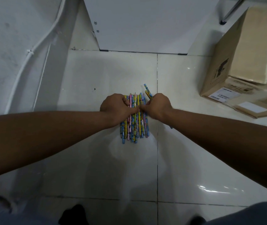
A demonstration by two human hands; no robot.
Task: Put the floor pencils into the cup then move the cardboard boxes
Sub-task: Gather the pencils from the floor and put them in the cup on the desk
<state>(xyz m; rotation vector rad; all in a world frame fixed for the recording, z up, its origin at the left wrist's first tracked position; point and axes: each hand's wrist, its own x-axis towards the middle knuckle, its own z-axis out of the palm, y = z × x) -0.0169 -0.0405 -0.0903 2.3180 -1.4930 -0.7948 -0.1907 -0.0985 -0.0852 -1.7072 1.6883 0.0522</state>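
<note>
- At the near edge, blue trouser knees (251, 213) left and right, a dark shoe (74, 215) between them on the white tiled floor (97, 168).
- Above those, two bare forearms reaching in from either side and meeting at mid-floor.
- Under the hands, a row of patterned pencils (134, 125) flat on the floor, side by side, near ends uneven, points facing far.
- Left hand (115, 105) on the row's left part, fingers curled down over the outer pencils, thumb stretched right across the row.
- Right hand (158, 106) at the row's right edge, fingers closed round a few loose pencils (147, 90), tilted, jutting out far of the knuckles; fingertip touching the left thumb over the row.
- Far right, a tall cardboard box (236, 59), flattened boxes (251, 109) on the floor near it.
- Farthest, a white panel (145, 25); on the left, a white cable (36, 46) along the wall.
</note>
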